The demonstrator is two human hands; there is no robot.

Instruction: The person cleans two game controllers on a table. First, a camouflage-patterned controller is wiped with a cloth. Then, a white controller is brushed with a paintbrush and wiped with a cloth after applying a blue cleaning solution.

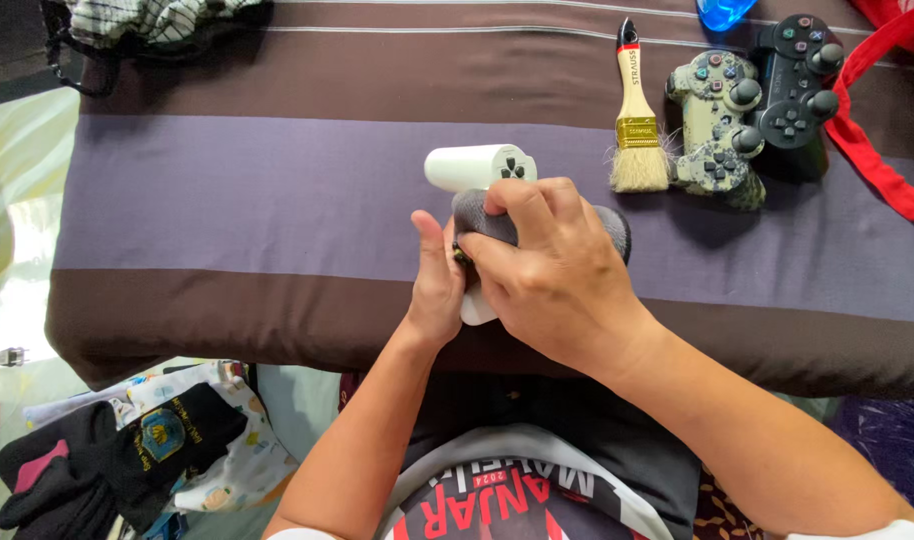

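Presently, as seen from the head camera, left to right:

Near-left floor: dark garments (pixel 97 465) heaped on pale printed cloth beside the bed edge.

Far-left corner: a checked cloth bundle (pixel 157 18) with dark straps lying on the bedspread.

Surface: a striped bedspread (pixel 227 200) in brown and grey-purple bands, running the full width.

Left hand (pixel 435 285): fingers curled, thumb upright, clasping the near lower part of the white game controller (pixel 474 168); the fingertips themselves are hidden behind the controller.

White game controller: centre of the scene, held just above the bedspread between both hands; one grip juts to the far left, its directional pad visible.

Grey cloth (pixel 477 215): wrapped over the controller's middle, with its right end showing past the knuckles.

Right hand (pixel 552 270): fingers closed down over the grey cloth, pressing it onto the controller; it overlaps the left hand's fingers.

Paintbrush (pixel 637 120): wooden handle, pale bristles, lying on the bedspread far right of the hands, bristles pointing near.

Camouflage controller (pixel 715 125): just right of the brush, touching a black controller (pixel 797 80).

Red strap (pixel 867 150): far right, curving past the black controller.
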